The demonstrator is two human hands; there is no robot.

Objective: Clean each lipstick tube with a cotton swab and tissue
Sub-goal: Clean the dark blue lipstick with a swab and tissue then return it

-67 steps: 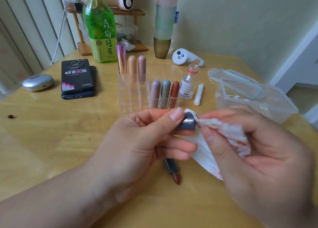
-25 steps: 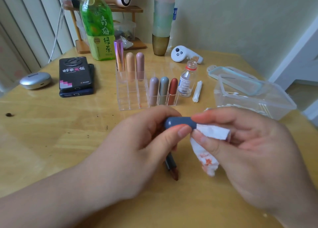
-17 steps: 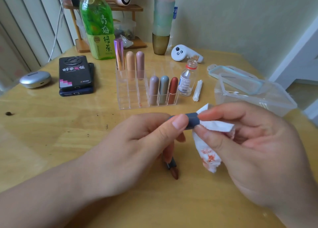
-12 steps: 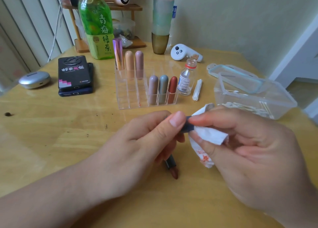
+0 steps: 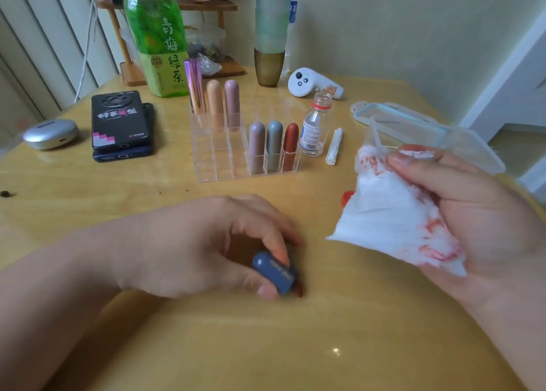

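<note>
The green bottle (image 5: 156,36) reads 青梅绿茶; characters on the black phone case (image 5: 119,118) are unclear.

Beside the clear glossy plastic organizer (image 5: 224,160) on the glossy varnished wooden worktop (image 5: 88,207), a soft white paper tissue (image 5: 390,213), red-smeared, and a matt blue cap (image 5: 273,274)

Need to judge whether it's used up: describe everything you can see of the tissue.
The tissue is white, soft, crumpled paper, smeared red-orange near its top and lower right edge. The right hand holds it up, pinching its upper part; one corner points lower left. It is apart from the left hand and the blue tube it grips.
</note>
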